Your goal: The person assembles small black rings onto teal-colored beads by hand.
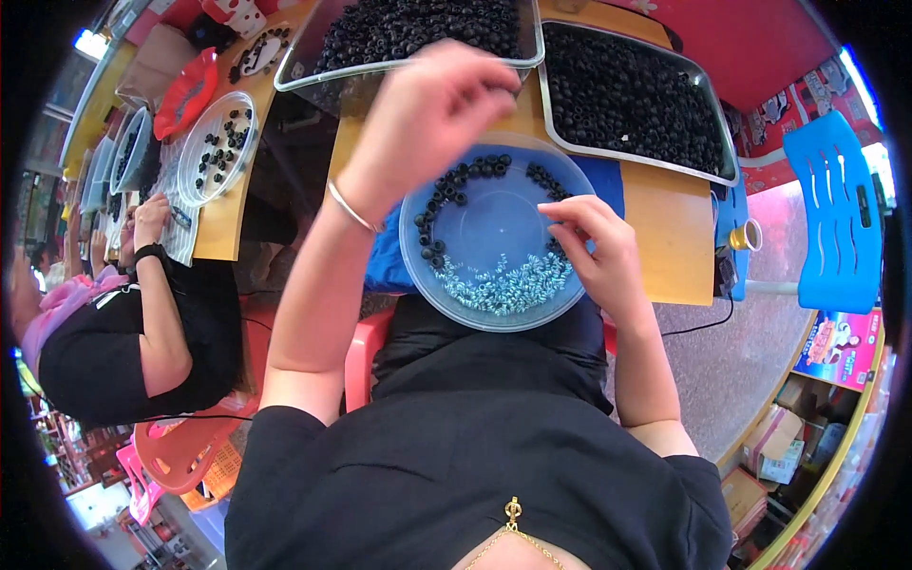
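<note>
A round clear plastic basin [499, 223] sits in front of me at the table edge, over my lap. Small black round pieces [465, 176] lie along its far and side rims. A heap of small silvery coiled pieces [508, 288] covers its near side. My right hand [600, 249] is over the basin's right rim, thumb and forefinger bent together; anything between them is too small to make out. My left hand [432, 119] is raised above the basin's far left side, before a clear bin [408, 65] full of black pieces. Motion smears its fingers.
A metal tray [638, 157] heaped with black pieces stands at the far right of the wooden table [670, 228]. Beside it are a blue chair [836, 214] and a yellow cup [746, 236]. At left, another person [133, 323] works near a round tray [217, 152].
</note>
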{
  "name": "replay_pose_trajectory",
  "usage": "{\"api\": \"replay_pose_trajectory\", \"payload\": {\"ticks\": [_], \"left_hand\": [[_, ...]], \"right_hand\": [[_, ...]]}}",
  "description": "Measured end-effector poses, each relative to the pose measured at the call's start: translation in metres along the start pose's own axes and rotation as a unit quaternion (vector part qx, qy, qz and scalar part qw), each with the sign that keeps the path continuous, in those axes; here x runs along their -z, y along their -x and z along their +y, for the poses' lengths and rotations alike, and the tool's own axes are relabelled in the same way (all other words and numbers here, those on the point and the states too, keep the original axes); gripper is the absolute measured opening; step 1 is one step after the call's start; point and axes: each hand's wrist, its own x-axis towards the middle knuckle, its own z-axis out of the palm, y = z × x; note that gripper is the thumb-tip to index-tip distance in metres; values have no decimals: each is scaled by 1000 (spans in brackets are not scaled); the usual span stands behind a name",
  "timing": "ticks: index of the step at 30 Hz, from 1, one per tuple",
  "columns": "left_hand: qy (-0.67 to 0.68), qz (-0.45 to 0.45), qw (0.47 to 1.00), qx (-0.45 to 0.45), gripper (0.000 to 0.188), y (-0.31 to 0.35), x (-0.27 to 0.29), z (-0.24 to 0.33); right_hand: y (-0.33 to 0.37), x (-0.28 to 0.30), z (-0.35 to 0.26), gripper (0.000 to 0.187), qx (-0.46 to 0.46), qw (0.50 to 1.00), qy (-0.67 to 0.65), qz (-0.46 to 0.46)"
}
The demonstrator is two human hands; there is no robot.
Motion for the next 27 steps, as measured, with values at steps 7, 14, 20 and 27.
{"api": "replay_pose_trajectory", "payload": {"ticks": [7, 14, 20, 27], "left_hand": [[-283, -179, 941, 46, 21, 67, -57, -22], [-281, -173, 941, 77, 16, 85, -71, -32], [22, -135, 980, 143, 10, 89, -61, -25], [408, -128, 846, 317, 16, 100, -65, -16]], "right_hand": [[8, 1, 12, 11, 50, 967, 230, -101], [13, -10, 10, 14, 68, 957, 231, -162], [16, -16, 9, 15, 35, 943, 276, -182], [12, -13, 12, 12, 5, 970, 172, -173]]}}
